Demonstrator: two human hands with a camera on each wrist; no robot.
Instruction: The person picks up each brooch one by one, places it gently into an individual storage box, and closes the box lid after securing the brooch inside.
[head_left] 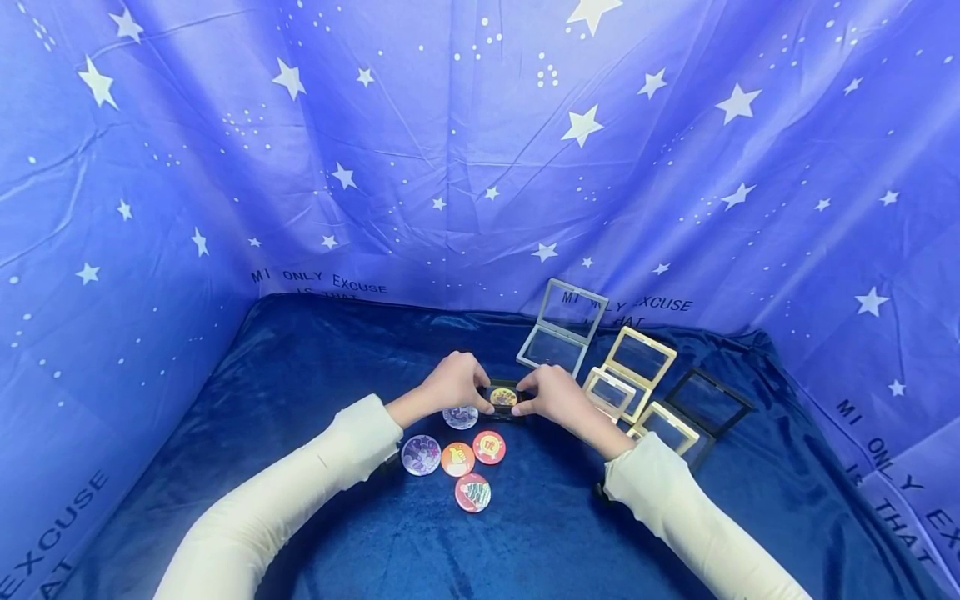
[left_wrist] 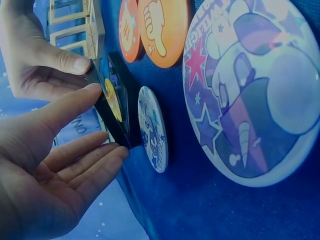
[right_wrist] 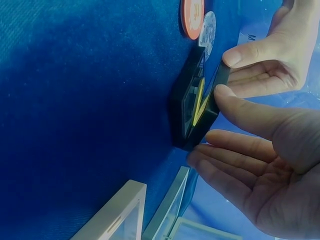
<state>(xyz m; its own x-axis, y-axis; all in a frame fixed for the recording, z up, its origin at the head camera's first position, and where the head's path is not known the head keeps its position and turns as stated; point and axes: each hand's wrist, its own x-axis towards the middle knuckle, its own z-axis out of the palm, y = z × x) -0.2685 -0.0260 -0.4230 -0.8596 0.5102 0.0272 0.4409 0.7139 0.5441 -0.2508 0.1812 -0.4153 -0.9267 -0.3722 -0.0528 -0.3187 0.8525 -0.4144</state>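
Observation:
A small black hinged display frame (right_wrist: 182, 97) is held between both hands on the dark blue cloth. Its two halves stand partly folded toward each other, and a round yellow badge (head_left: 503, 397) sits between them. My left hand (head_left: 453, 385) grips one end, thumb on the upper half's edge and fingertips at the hinge side. The other end is gripped the same way by my right hand (head_left: 557, 398). Close beside the left hand lies a purple-and-white badge (left_wrist: 153, 130), partly covered by that hand in the head view.
Nearer me lie a purple badge (head_left: 422, 455), an orange badge (head_left: 457, 459), a red badge (head_left: 489, 447) and a red-green badge (head_left: 473, 493). On the right stand open frames: grey (head_left: 529, 347), gold (head_left: 609, 354), pinkish (head_left: 588, 385) and black (head_left: 738, 421). A starry curtain (head_left: 450, 150) surrounds the cloth.

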